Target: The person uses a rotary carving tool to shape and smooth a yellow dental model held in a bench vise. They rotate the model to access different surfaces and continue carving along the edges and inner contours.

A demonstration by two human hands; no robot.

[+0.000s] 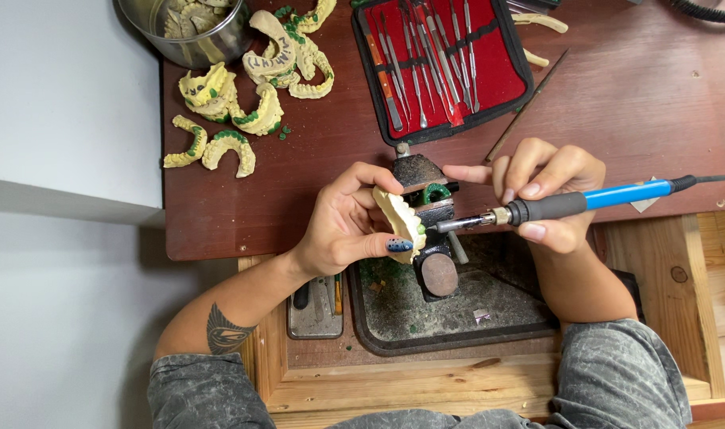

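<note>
Left hand (343, 222) curled in a pinching grip, right hand (549, 191) clenched — forearms angled inward.

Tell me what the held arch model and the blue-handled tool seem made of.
Arch model in the left hand: probably plaster, matte pale yellow, chalky. Tool in the right hand: glossy blue plastic handle, black rubbery-looking grip, shiny metal tip.

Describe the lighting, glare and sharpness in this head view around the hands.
Head view: soft, even light, faint shadows under the hands; left hand holding the yellow dental cast and right hand gripping the blue-handled heated tool are sharp; mild glare on the steel instruments in the red case and on the metal bowl; slight wide-angle bend at the edges.
</note>
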